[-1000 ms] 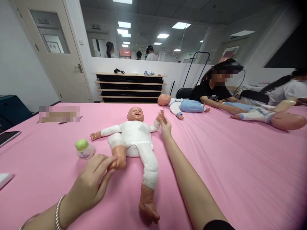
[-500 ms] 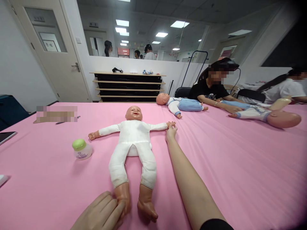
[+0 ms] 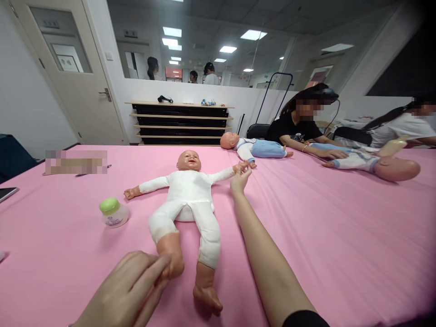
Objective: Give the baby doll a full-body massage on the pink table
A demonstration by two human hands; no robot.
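A baby doll with a white cloth body lies on its back on the pink-covered table, head away from me. My left hand is closed around the doll's foot on the left, and that leg is bent and lifted. Farther off, my right hand pinches the doll's hand on the right, whose arm is stretched out and slightly raised. The doll's other foot rests free. Left of the doll stands a jar with a green lid.
Behind on the right lies a dressed doll in blue and white. A co-worker in black handles another doll with a bottle near its head. A phone and a pen are at the left.
My left hand has raised the doll's left-side foot and pushed it away from me, bending the knee. My right hand has lifted the doll's hand a little, up and away.
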